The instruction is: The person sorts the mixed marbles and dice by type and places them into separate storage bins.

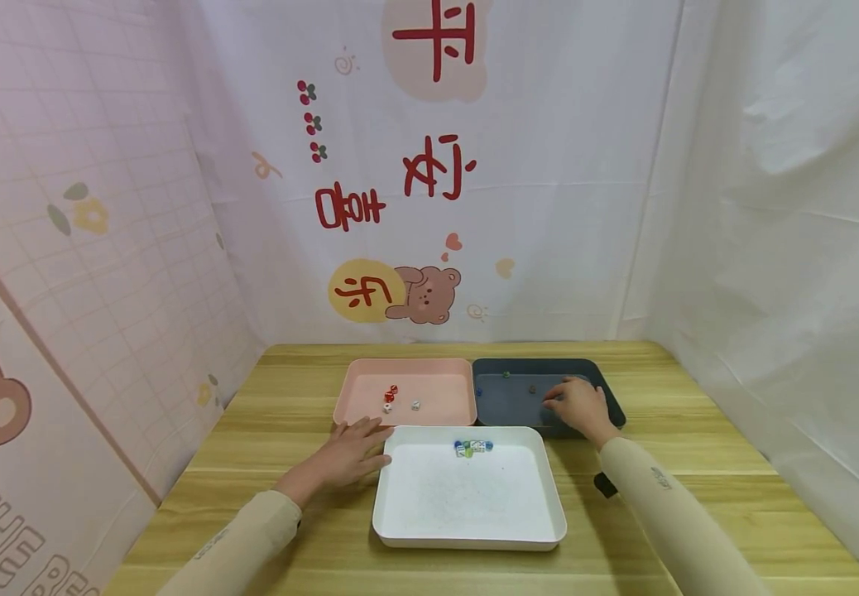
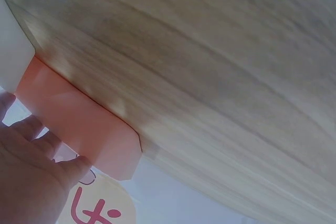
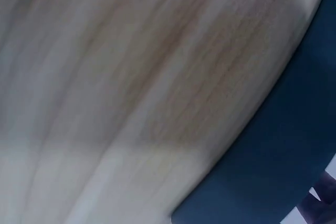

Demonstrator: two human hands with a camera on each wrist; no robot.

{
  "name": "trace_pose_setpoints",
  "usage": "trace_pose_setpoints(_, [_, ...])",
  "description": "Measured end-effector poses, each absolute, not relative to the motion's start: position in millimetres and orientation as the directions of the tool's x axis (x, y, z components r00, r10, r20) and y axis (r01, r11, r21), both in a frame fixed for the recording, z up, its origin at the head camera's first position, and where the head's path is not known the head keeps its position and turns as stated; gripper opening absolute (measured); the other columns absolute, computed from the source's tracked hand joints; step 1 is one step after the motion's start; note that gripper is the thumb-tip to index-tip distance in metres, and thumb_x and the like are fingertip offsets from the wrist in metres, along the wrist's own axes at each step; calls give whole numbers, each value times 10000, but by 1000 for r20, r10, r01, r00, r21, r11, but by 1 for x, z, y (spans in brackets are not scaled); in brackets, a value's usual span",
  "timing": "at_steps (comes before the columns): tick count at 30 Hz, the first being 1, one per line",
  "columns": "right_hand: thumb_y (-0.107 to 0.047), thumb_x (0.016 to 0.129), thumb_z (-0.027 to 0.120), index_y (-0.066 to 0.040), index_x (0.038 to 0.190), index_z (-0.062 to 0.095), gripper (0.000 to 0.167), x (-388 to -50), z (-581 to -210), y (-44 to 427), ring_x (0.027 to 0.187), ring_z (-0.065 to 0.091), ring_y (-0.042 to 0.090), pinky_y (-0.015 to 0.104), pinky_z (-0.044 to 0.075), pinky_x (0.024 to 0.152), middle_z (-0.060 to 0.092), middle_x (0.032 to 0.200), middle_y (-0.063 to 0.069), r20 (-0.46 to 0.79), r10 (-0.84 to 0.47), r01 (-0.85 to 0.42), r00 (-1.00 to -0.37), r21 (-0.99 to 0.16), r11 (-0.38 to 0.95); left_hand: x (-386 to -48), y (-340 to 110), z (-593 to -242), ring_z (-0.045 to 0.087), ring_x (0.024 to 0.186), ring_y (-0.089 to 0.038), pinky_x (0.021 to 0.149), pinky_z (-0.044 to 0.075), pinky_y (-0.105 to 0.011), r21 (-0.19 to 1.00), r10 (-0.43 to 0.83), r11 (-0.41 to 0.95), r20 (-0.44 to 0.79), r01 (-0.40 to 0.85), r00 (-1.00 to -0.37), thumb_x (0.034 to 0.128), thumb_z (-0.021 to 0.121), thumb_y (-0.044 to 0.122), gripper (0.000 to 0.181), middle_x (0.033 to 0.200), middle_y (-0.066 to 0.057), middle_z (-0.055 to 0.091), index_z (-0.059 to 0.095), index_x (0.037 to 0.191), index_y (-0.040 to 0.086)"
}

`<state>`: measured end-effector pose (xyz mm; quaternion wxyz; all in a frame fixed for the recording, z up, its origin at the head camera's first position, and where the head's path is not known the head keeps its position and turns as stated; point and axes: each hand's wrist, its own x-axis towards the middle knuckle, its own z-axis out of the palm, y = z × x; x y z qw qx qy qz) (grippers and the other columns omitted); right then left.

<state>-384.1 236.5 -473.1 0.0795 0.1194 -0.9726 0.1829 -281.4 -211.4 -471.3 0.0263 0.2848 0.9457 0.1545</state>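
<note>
My left hand point(image 1: 355, 454) lies with spread, relaxed fingers at the left side of the white tray point(image 1: 467, 530), near the pink tray point(image 1: 444, 372). In the left wrist view its fingers point(image 2: 73, 169) are by the pink tray's outer wall. Over the right part of the dark blue tray point(image 1: 492, 410), my right hand point(image 1: 578, 406) hovers with bent fingers pointing down; whether anything is between the fingertips is hidden. Blue, green and white dice point(image 1: 474, 447) cluster at the white tray's far side. Red dice point(image 1: 390, 396) and a white die point(image 1: 416, 406) lie in the pink tray.
Inside the dark blue tray are a green die point(image 1: 506, 374), a brownish die point(image 1: 532, 388) and a blue die point(image 1: 479, 391). A small black object point(image 1: 605, 485) is by the right sleeve. White printed cloth point(image 1: 563, 207) hangs behind the wooden table point(image 1: 266, 397).
</note>
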Motion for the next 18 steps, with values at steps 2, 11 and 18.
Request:
trace_pose_setpoints(2, [-253,908,723,-173,986,803,137,-386,-476,235,1314,449,429,794,181,1008,695,1180,145,197,-193,-251,-961,-331,910,-281,-212,-471,233,1445,-454,1109,131,-692,305,547,791,37,531,-836,1039,464,452,605,1551,-245,325,422,1509,75])
trace_pose_setpoints(11, [-250,908,715,-158,1001,796,154,-390,-478,224,1266,480,467,779,243,988,640,1255,219,172,-153,-201,-973,-311,929,-280,-213,-471,222,1451,-447,1112,128,-690,312,546,790,37,528,-837,1041,459,455,598,1557,-236,320,420,1514,93])
trace_pose_setpoints(18, [-267,950,665,-131,1152,755,259,-395,-480,219,1267,481,465,772,203,1021,614,1298,223,182,-124,-180,-975,-331,926,-280,-212,-469,226,1449,-450,1109,132,-692,315,545,790,36,527,-838,1037,465,460,604,1554,-235,328,427,1509,86])
